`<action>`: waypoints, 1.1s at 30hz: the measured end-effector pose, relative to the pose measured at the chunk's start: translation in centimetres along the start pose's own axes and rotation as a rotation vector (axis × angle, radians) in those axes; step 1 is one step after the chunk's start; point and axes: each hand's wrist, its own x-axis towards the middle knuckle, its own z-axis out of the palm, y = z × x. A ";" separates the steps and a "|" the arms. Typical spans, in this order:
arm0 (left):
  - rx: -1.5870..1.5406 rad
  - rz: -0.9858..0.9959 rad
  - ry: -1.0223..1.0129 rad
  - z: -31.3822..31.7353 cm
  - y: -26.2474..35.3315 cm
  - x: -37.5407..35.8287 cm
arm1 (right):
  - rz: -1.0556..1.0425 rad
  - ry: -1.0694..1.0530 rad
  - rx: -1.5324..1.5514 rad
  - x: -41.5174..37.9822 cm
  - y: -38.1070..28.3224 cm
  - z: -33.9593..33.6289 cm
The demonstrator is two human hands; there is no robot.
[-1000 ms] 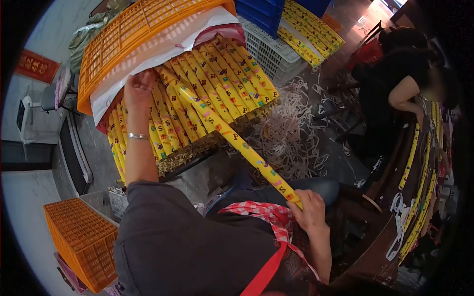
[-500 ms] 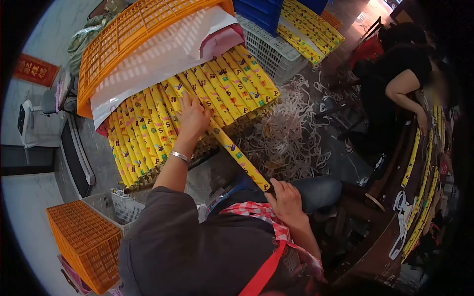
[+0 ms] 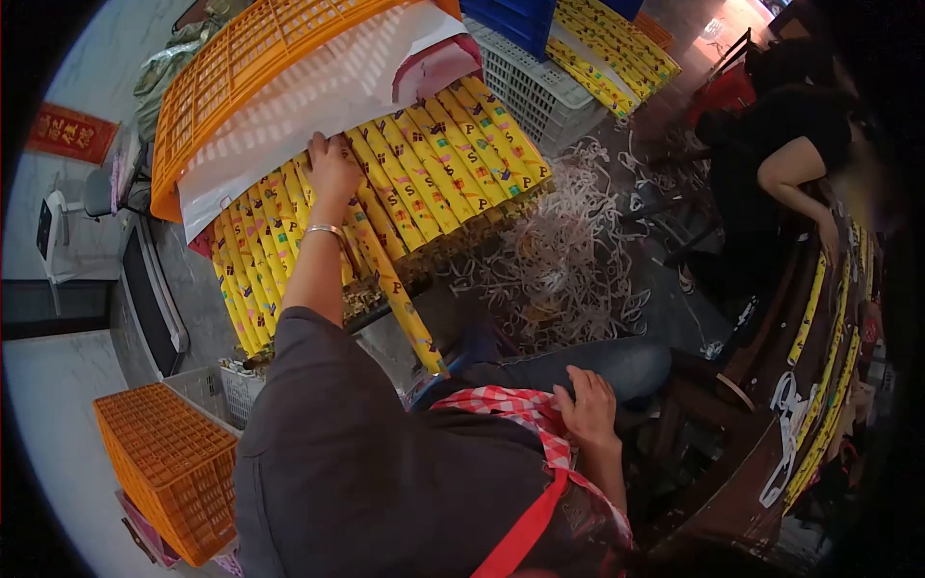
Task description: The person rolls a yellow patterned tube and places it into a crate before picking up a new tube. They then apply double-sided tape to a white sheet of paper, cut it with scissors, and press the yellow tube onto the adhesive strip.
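Yellow stick [image 3: 392, 282] overhangs its row [image 3: 445, 159], likely why the left hand [image 3: 333, 171] rests near its top, grip unclear; the right hand [image 3: 589, 407] spreads loosely, empty.

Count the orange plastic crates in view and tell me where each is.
2 clearly: a large orange plastic crate behind the long yellow printed packages; a boxy orange plastic crate at lower left. An orange patch at top right may be a third, mostly hidden.
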 end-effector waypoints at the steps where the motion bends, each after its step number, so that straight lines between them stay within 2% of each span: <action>1: -0.079 0.041 -0.001 0.1 -1.2 1.0 | 0.015 -0.005 0.013 -0.3 0.2 0.1; 2: -0.076 0.042 -0.004 0.7 -1.8 1.4 | 0.017 -0.008 0.015 -0.6 0.4 0.2; 4: -0.314 0.022 -0.062 -0.2 -2.3 1.7 | 0.042 -0.006 -0.010 -1.0 0.7 0.4; 5: -0.236 0.038 -0.104 -0.2 -2.2 0.2 | 0.031 -0.011 -0.003 -1.2 0.9 0.6; 7: -0.019 -0.068 -0.231 -4.0 2.6 -4.6 | 0.012 0.010 0.003 -1.4 1.2 0.8; 8: -0.010 -0.047 -0.281 -4.0 3.3 -6.5 | 0.004 0.004 0.007 -1.3 1.4 0.9; 11: 0.088 0.001 -0.198 -2.1 2.4 -8.2 | 0.006 -0.046 -0.003 -1.4 1.9 0.8; 14: 0.064 -0.082 -0.153 -1.5 0.1 -5.8 | 0.027 -0.070 -0.012 -1.8 2.3 0.3; 16: 0.050 -0.061 -0.098 -0.8 -1.1 -3.8 | 0.006 -0.033 -0.003 -2.0 2.9 0.6; 19: 0.171 -0.098 -0.164 -0.6 -1.2 -0.8 | 0.018 -0.034 -0.023 -2.3 2.9 0.7; 21: 0.237 -0.082 -0.113 0.7 -2.4 1.7 | 0.051 -0.044 -0.018 -2.4 2.5 0.4; 23: 0.173 -0.080 -0.090 0.2 -2.5 2.5 | 0.080 -0.057 -0.010 -2.8 2.4 0.5; 25: -0.138 -0.098 -0.063 0.6 -3.5 3.2 | 0.094 -0.048 -0.013 -3.1 2.7 0.6; 27: -0.227 -0.102 -0.029 -0.5 -3.3 -0.1 | 0.107 -0.047 -0.019 -3.4 2.8 0.8; 29: -0.044 0.014 -0.113 -2.7 -1.9 -5.4 | 0.113 -0.052 -0.025 -3.3 2.8 0.9; 33: 0.112 0.027 -0.159 -3.4 -1.5 -8.8 | 0.102 -0.101 -0.074 -3.0 2.7 0.5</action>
